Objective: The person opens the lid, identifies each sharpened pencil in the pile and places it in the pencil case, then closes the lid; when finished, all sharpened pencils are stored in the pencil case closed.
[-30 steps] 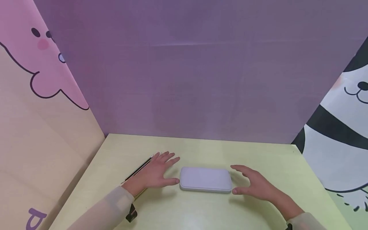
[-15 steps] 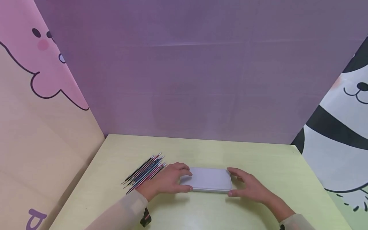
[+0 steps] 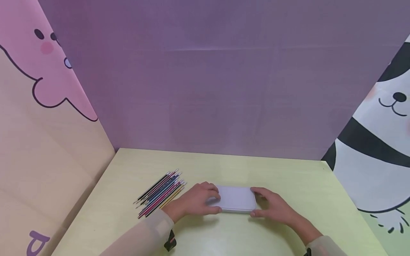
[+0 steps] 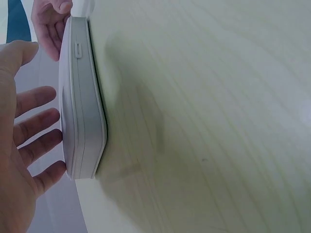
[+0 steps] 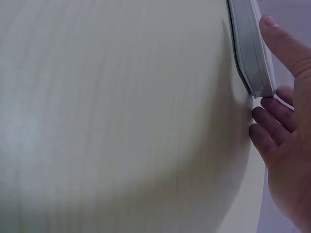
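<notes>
A flat pale-lavender pencil case (image 3: 237,198) lies on the table, its lid down. In the left wrist view a small clasp (image 4: 78,50) shows on its front side. My left hand (image 3: 203,199) reaches over the left part of the case, fingertips at the lid and thumb held out along the front edge. At the right end, my right hand (image 3: 273,206) spans the case with its thumb by the front corner and its index finger by the back corner. In the right wrist view its bent fingers (image 5: 272,124) lie against the end.
Several pencils (image 3: 161,193) lie side by side in a slanted bundle on the table (image 3: 282,170), left of the left forearm. A purple wall panel (image 3: 217,89) stands behind the table, with printed cartoon panels at both sides.
My left hand has moved right from over the pencils onto the pencil case, uncovering the pencils. My right hand has drawn in to the case's right end.
</notes>
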Demonstrator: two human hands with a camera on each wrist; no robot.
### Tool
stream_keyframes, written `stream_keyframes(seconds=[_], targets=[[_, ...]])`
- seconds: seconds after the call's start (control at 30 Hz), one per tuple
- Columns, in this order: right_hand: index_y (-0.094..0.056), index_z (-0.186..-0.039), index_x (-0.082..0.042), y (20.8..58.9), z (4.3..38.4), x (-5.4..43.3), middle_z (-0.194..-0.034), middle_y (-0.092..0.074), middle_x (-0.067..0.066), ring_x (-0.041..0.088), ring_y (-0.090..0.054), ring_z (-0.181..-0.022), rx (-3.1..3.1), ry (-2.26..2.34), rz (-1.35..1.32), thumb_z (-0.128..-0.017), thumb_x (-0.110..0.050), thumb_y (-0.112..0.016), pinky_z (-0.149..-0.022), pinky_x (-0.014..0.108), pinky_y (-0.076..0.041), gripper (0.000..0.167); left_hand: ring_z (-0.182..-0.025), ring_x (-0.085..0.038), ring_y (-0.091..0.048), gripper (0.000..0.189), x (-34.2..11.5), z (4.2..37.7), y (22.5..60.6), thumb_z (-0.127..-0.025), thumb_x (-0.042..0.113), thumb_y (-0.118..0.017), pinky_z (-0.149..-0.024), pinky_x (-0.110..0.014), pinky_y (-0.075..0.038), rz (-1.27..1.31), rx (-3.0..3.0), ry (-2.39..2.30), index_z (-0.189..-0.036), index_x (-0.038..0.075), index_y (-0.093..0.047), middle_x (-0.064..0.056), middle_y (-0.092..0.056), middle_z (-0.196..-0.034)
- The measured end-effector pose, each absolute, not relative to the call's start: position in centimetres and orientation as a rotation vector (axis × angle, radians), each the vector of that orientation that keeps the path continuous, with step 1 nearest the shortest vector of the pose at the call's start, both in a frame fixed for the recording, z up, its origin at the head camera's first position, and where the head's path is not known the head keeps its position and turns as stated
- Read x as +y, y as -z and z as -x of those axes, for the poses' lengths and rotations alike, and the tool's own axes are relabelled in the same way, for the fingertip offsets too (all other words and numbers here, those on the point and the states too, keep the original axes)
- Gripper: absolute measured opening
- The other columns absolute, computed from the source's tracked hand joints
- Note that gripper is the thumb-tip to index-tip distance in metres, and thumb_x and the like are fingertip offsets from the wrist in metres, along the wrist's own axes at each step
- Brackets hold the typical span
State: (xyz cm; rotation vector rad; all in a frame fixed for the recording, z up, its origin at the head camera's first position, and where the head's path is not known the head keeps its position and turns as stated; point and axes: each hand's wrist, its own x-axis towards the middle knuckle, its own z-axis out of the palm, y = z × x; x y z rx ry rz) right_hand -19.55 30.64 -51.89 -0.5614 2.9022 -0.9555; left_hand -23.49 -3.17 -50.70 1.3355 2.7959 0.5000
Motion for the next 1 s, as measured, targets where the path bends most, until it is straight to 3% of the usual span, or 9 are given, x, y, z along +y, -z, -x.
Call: stream_keyframes(seconds=[0.53,1.0], targets=[[-0.048,-0.15,-0.006,53.2,19.8,30.3,-0.146,-0.057,0.018,0.041,-0.055,-0.13,2.92,0.984,0.524,-0.07,-0.047,-0.093,-0.106,0.06,-0.044,0.101,-0.119,-0.012,-0.055,0.044,-2.6,23.5,50.6,-0.091,0.059,-0.066,-0.098,-0.035,-0.047,-1.336,2.83,-0.418,-0.12,0.026,-0.075,0.01,-0.064,-0.125],[-0.054,-0.146,-0.007,52.5,19.3,30.1,-0.143,-0.061,0.018,0.042,-0.054,-0.134,2.942,0.991,0.484,-0.075,-0.052,-0.088,-0.109,0.06,-0.043,0.091,-0.121,-0.014,-0.056,0.04,-1.9,23.6,50.7,-0.091,0.052,-0.069,-0.097,-0.035,-0.048,-1.373,2.85,-0.445,-0.121,0.026,-0.075,0.008,-0.065,-0.126]])
